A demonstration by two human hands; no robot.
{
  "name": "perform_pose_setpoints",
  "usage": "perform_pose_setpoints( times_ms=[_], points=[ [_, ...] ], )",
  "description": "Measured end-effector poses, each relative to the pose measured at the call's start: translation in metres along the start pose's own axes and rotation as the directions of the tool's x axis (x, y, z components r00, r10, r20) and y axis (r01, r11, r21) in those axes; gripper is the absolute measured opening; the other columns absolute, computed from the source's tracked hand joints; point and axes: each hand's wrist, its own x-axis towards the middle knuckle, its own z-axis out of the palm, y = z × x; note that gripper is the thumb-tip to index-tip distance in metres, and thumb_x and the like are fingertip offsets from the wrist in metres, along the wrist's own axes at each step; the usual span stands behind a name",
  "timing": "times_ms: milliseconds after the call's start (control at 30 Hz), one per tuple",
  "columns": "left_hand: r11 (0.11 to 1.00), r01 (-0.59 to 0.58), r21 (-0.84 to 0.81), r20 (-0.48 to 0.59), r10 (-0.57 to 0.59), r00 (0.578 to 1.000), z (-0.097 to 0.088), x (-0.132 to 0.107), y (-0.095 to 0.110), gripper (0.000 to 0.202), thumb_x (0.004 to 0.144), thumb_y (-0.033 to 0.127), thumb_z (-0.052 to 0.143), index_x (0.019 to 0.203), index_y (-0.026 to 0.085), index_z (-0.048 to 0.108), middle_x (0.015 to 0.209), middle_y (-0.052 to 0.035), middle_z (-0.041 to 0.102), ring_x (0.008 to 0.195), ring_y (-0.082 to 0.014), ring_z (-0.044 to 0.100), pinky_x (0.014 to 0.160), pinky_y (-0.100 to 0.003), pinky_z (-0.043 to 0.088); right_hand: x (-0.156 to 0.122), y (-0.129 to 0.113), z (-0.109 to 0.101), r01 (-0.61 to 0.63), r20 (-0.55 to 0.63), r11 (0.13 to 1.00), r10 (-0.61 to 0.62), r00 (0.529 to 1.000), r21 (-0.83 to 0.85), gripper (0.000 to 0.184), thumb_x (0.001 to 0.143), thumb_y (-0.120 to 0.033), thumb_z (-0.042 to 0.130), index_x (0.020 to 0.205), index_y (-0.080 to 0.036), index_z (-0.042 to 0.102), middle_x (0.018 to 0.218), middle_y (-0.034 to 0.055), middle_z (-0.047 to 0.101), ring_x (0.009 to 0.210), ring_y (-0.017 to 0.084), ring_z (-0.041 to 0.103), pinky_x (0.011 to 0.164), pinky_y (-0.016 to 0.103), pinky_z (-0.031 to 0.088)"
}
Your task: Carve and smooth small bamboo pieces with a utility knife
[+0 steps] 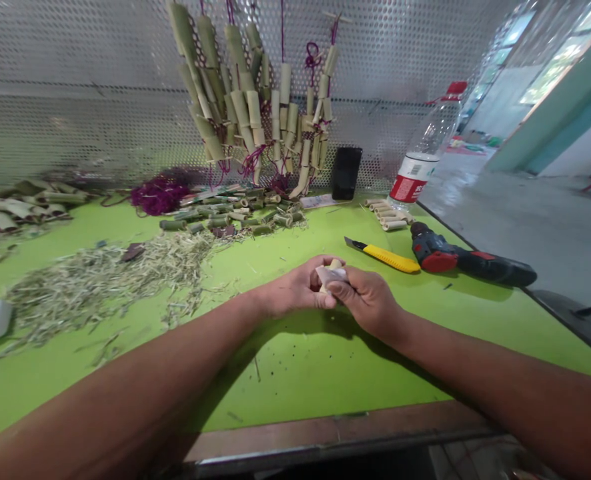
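On the bright green surface (285, 387) lies a red and black cordless drill (468, 257), and just beside it a yellow utility knife (388, 259). Above the surface, nearer to me than these tools, my left grip (295, 290) and my right grip (365, 300) are closed together. Both are pinching a folded pale sheet (332, 273) around a short pale bamboo tube (325, 285), held in the air between my hands.
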Motion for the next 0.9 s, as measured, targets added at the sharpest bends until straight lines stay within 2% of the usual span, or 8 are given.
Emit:
perform_pose_setpoints(
  times_ms=[67, 167, 200, 333, 500, 633, 800, 900],
  points=[
    [0.996, -0.022, 0.085, 0.012, 0.021, 1.0, -0.001, 0.0, 0.0, 0.05, 0.076, 0.032, 0.077, 0.117, 0.019, 0.051, 0.088, -0.0021, 0.054, 0.075, -0.0113, 0.051, 0.062, -0.024, 0.041, 0.002, 0.002, -0.002, -0.003, -0.013, 0.999, 0.003, 1.0, -0.041, 0.034, 0.095, -0.048, 0.049, 0.074, -0.02, 0.052, 0.062, -0.0025, 0.049, 0.054, 0.01, 0.043, 0.051, 0.024, 0.031],
    [0.987, -0.032, 0.155, 0.04, 0.027, 0.999, -0.001, 0.0, -0.002, 0.047, 0.08, 0.038, 0.072, 0.116, 0.018, 0.05, 0.079, 0.0001, 0.049, 0.064, -0.0091, 0.043, 0.054, -0.023, 0.036, 0.006, 0.005, -0.005, -0.064, -0.116, 0.993, 0.053, 0.992, -0.096, 0.037, 0.095, -0.049, 0.049, 0.071, -0.021, 0.049, 0.06, -0.0028, 0.046, 0.055, 0.011, 0.041, 0.051, 0.024, 0.03],
    [0.985, -0.031, 0.171, 0.053, 0.022, 0.998, -0.002, 0.0, -0.002, 0.046, 0.081, 0.039, 0.072, 0.116, 0.018, 0.05, 0.079, 0.0, 0.048, 0.064, -0.0093, 0.043, 0.054, -0.023, 0.036, 0.006, 0.005, -0.006, -0.062, -0.106, 0.994, 0.053, 0.993, -0.088, 0.037, 0.095, -0.048, 0.048, 0.071, -0.021, 0.049, 0.061, -0.0029, 0.046, 0.055, 0.011, 0.041, 0.051, 0.024, 0.03],
    [0.974, -0.041, 0.222, 0.064, 0.027, 0.998, -0.002, 0.001, -0.003, 0.046, 0.08, 0.041, 0.072, 0.114, 0.018, 0.05, 0.088, -0.0025, 0.051, 0.075, -0.0126, 0.048, 0.063, -0.026, 0.041, 0.005, 0.002, -0.008, 0.009, 0.074, 0.999, -0.006, 0.997, -0.048, 0.037, 0.095, -0.048, 0.048, 0.072, -0.02, 0.053, 0.061, -0.0031, 0.048, 0.055, 0.01, 0.042, 0.052, 0.023, 0.031],
    [0.979, -0.031, 0.201, 0.051, 0.021, 0.998, -0.003, 0.0, -0.005, 0.044, 0.081, 0.039, 0.071, 0.114, 0.018, 0.05, 0.079, 0.001, 0.047, 0.065, -0.0091, 0.043, 0.057, -0.025, 0.038, 0.006, 0.001, -0.009, -0.069, 0.004, 0.994, 0.069, 0.998, -0.086, 0.038, 0.096, -0.05, 0.046, 0.074, -0.019, 0.055, 0.063, -0.0016, 0.051, 0.057, 0.011, 0.044, 0.052, 0.024, 0.03],
    [0.974, 0.028, 0.223, 0.032, -0.037, 0.999, -0.003, -0.002, -0.003, 0.055, 0.076, 0.037, 0.076, 0.119, 0.019, 0.048, 0.095, -0.0048, 0.055, 0.081, -0.0142, 0.054, 0.07, -0.03, 0.045, 0.005, -0.001, -0.01, -0.012, 0.157, 0.998, 0.021, 0.987, -0.055, 0.042, 0.095, -0.051, 0.046, 0.068, -0.019, 0.052, 0.058, -0.0032, 0.046, 0.052, 0.01, 0.04, 0.05, 0.023, 0.028],
    [0.975, 0.003, 0.223, 0.041, -0.012, 0.999, -0.003, -0.001, -0.004, 0.047, 0.078, 0.036, 0.074, 0.115, 0.018, 0.05, 0.08, 0.0007, 0.049, 0.068, -0.0103, 0.048, 0.059, -0.026, 0.041, 0.007, 0.001, -0.013, -0.065, 0.047, 0.99, 0.071, 0.996, -0.122, 0.042, 0.095, -0.053, 0.045, 0.071, -0.019, 0.053, 0.06, -0.002, 0.049, 0.055, 0.011, 0.042, 0.05, 0.024, 0.027],
    [0.971, 0.023, 0.236, 0.034, -0.032, 0.999, -0.003, 0.0, -0.005, 0.054, 0.075, 0.034, 0.078, 0.117, 0.018, 0.049, 0.092, -0.0039, 0.055, 0.079, -0.0136, 0.054, 0.067, -0.029, 0.046, 0.007, 0.0, -0.013, -0.009, 0.152, 0.991, 0.029, 0.988, -0.134, 0.042, 0.096, -0.051, 0.045, 0.068, -0.02, 0.05, 0.059, -0.003, 0.046, 0.052, 0.01, 0.04, 0.05, 0.024, 0.025]
  ],
)
